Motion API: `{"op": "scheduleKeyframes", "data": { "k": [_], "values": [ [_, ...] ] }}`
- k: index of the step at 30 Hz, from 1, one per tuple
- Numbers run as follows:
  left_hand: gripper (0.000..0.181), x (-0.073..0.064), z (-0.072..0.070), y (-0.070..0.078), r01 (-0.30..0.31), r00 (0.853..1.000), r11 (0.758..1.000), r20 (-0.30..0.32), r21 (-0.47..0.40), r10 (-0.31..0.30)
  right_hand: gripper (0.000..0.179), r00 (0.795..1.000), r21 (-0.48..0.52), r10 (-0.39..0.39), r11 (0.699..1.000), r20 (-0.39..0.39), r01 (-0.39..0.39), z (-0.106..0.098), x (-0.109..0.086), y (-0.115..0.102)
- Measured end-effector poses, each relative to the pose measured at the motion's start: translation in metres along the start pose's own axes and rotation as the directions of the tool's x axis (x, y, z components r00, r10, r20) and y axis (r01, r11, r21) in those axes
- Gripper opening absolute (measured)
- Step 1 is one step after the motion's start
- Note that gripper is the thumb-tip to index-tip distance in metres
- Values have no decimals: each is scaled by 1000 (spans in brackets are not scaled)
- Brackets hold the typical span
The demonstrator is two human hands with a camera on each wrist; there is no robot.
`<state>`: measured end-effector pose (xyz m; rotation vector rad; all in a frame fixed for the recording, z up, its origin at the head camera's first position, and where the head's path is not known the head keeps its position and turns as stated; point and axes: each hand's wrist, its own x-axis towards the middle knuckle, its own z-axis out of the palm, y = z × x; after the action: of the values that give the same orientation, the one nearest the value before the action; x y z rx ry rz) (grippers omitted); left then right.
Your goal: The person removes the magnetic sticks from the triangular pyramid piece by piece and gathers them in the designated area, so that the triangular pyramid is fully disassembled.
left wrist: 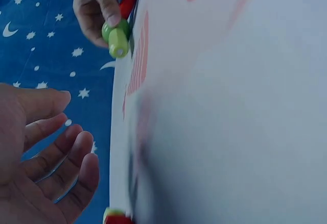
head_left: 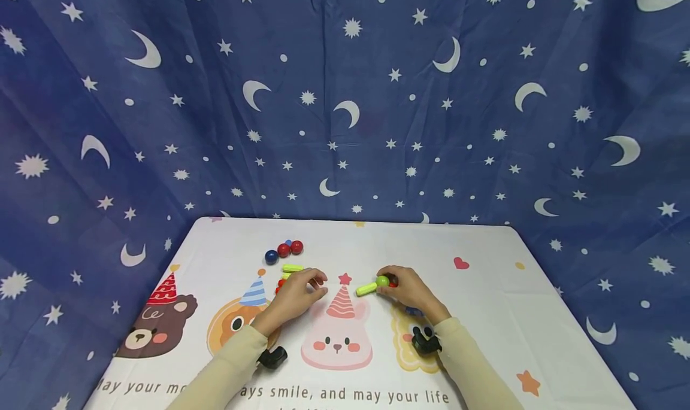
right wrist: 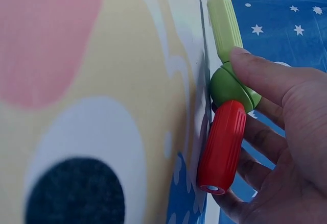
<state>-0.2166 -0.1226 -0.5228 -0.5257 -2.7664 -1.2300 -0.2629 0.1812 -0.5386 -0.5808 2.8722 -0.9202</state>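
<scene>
My right hand (head_left: 406, 285) pinches a green ball (right wrist: 230, 87) between thumb and fingers, low over the tabletop. A yellow-green ribbed rod (head_left: 366, 289) sticks out from the ball toward the left, and a red ribbed rod (right wrist: 223, 147) meets its other side, with the fingers behind. A light metal spot shows on the red rod's end. Holding nothing, my left hand (head_left: 299, 293) hovers with loosely bent fingers, thumb apart from them in the left wrist view. Beside it lie yellow-green rods (head_left: 292, 268) and red pieces (head_left: 280, 285), partly hidden by the hand.
Farther back on the table, a dark blue ball (head_left: 271, 257) and two red balls (head_left: 290, 248) lie in a row, a small blue piece (head_left: 288, 242) behind them. A white cloth (head_left: 458, 242) printed with cartoon animals covers the table. A blue starry curtain (head_left: 345, 128) hangs behind.
</scene>
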Motion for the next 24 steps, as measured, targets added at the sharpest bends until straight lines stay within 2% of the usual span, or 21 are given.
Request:
{"op": "scheduleKeyframes", "data": {
  "k": [8,17,24],
  "values": [
    [22,14,22,8,-26,998,998,51,-63,29,31,1000,30,9,1000,-3,-9,0,-1,-1],
    [25,27,41,10,-35,996,991,74,-126,44,31,1000,39,0,999,-4,0,0,-3,-1],
    [36,35,52,12,-32,995,984,86,-176,48,29,999,50,-22,998,-25,23,1,-2,-1]
  ]
}}
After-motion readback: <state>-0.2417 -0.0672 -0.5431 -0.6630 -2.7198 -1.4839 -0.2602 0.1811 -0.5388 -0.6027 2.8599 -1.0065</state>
